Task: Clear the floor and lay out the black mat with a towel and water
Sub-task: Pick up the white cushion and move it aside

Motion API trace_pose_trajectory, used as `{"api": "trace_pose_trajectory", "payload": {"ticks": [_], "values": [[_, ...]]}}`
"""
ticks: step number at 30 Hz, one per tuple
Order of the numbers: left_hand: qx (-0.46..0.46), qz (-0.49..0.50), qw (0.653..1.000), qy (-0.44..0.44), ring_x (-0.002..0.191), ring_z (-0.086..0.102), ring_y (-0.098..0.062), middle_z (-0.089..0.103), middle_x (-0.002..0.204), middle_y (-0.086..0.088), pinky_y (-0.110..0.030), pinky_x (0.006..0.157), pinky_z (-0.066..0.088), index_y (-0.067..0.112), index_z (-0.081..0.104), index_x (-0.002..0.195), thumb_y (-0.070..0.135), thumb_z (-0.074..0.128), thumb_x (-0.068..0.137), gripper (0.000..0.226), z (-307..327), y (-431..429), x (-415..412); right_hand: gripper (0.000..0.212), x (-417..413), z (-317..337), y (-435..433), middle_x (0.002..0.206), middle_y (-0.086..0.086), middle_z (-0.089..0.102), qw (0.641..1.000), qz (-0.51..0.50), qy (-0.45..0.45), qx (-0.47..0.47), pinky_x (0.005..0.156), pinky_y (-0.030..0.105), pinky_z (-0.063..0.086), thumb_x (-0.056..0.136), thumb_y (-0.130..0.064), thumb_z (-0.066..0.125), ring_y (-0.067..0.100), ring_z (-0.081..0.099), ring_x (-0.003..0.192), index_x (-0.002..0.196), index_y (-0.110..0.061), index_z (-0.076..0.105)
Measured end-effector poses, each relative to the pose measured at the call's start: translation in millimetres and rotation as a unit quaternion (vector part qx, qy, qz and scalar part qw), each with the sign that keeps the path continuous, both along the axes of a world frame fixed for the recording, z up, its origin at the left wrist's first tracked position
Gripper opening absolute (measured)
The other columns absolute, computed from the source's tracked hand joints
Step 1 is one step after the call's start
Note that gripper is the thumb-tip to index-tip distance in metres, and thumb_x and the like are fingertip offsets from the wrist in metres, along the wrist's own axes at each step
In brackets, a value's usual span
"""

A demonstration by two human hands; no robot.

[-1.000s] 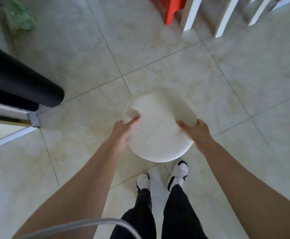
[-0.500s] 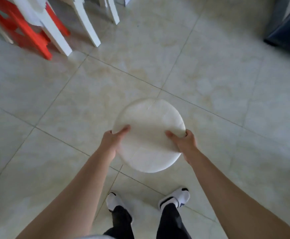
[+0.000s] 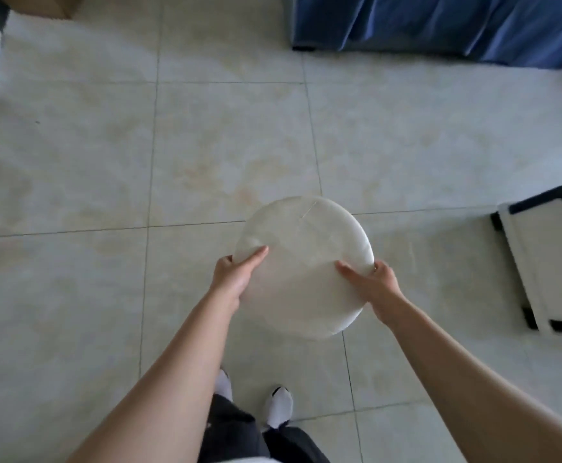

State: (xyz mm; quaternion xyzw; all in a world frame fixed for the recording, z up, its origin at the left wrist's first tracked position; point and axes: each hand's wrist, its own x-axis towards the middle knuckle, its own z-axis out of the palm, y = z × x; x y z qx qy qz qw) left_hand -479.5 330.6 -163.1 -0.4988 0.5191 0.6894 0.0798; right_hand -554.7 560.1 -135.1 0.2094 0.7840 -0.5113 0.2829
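Head view shows the left hand [image 3: 236, 275] gripping the left rim of a round white flat-topped seat [image 3: 306, 262], thumb laid across the top and the other fingers curled out of sight beneath; the right hand [image 3: 373, 282] holds the opposite rim the same way, thumb on top and fingers wrapped under the edge; both grips are closed firmly on the seat. It is held in front of the person's body, above the pale beige tiled floor [image 3: 206, 145], and whatever lies under it is hidden; below the forearms stand dark trousers [image 3: 239, 432] and a white shoe [image 3: 279, 407]. Well apart at the right edge lies a white panel with a black frame [image 3: 547, 262]; a blue cloth [image 3: 440, 25] drapes down to the floor at the top right; a brown cardboard box corner [image 3: 39, 5] shows at the top left.
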Motion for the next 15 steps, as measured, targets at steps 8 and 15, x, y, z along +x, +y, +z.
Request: {"api": "trace_pose_trajectory", "payload": {"ticks": [8, 15], "values": [[0.032, -0.136, 0.990, -0.006, 0.083, 0.073, -0.030, 0.075, 0.091, -0.013, -0.048, 0.080, 0.059, 0.008, 0.072, 0.088, 0.040, 0.089, 0.058, 0.047, -16, 117, -190, 0.050, -122, -17, 134, 0.095, 0.016, 0.073, 0.990, -0.143, 0.012, -0.014, 0.064, 0.032, 0.058, 0.063, -0.028, 0.088, 0.026, 0.069, 0.076, 0.101, -0.002, 0.068], [0.011, -0.239, 0.971, -0.029, 0.089, 0.070, -0.026, 0.074, 0.098, -0.008, -0.044, 0.087, 0.057, 0.009, 0.069, 0.102, 0.047, 0.087, 0.058, 0.061, -28, 214, -331, 0.043, -218, -37, 228, 0.092, 0.019, 0.072, 0.972, -0.232, 0.000, -0.029, 0.068, 0.036, 0.056, 0.070, -0.024, 0.083, 0.027, 0.068, 0.074, 0.100, 0.001, 0.067]]}}
